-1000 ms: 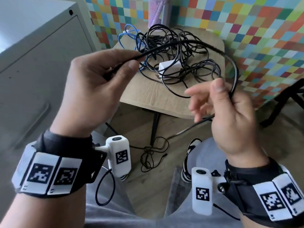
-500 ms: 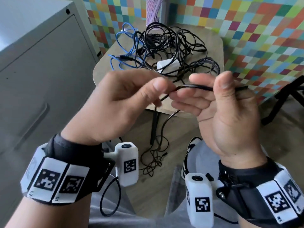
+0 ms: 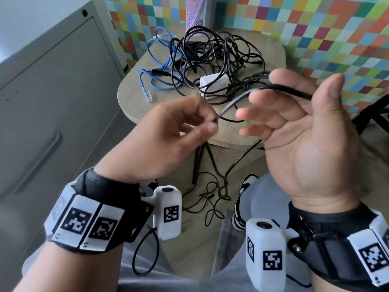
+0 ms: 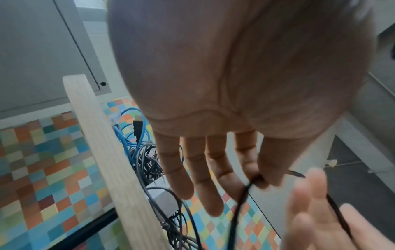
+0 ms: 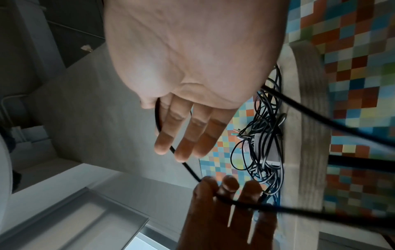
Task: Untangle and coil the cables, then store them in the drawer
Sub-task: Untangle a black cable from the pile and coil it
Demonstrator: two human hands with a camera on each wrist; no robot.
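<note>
A black cable [image 3: 280, 88] runs between my two hands above the table's near edge. My left hand [image 3: 210, 123] pinches it between thumb and index finger [image 4: 248, 169], with the other fingers straight. My right hand [image 3: 305, 87] is held palm toward me, fingers straight and spread. The cable [image 5: 157, 116] lies in the crook between its thumb and index finger. The cable's tail hangs down to a loose tangle on the floor [image 3: 212, 197]. A pile of tangled black cables [image 3: 210, 53], a blue cable [image 3: 155, 66] and a white adapter [image 3: 213, 82] lie on the table behind.
The round wooden table [image 3: 134, 102] stands against a checkered wall. At my left is a grey metal cabinet [image 3: 52, 91] with shut drawer fronts. A purple mesh cup [image 3: 195, 11] is at the table's back, and black chair legs [image 3: 374, 114] are at right.
My hands, close together half a second ago, have drawn apart. The right hand has let go of its pinch and spread its fingers, palm toward me. The left has pulled the cable down and left.
</note>
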